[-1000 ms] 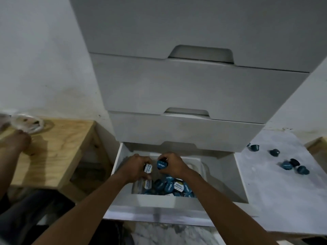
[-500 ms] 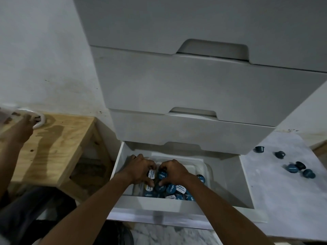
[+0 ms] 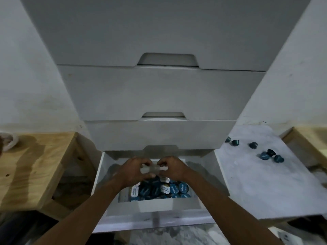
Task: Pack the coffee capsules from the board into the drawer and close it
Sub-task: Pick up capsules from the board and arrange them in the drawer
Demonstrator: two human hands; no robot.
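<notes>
- Both hands sit over the back half of the open drawer [image 3: 208, 175]; left hand [image 3: 131, 171] and right hand [image 3: 174, 167] face each other, fingers [image 3: 147, 163] curled onto a pale clear object [image 3: 151, 170] between them (maybe a bag edge or lid; too blurred to tell).
- Packed coffee capsules [image 3: 159, 189] lie just below and toward the drawer's front edge.
- Loose capsules [image 3: 265, 155] remain on the marble board [image 3: 265, 183], near its back edge, well right of the hands; the right hand is nearer.
- Versus half a second ago: hands have lifted off the capsule pile and moved back, now pinching the clear piece.
</notes>
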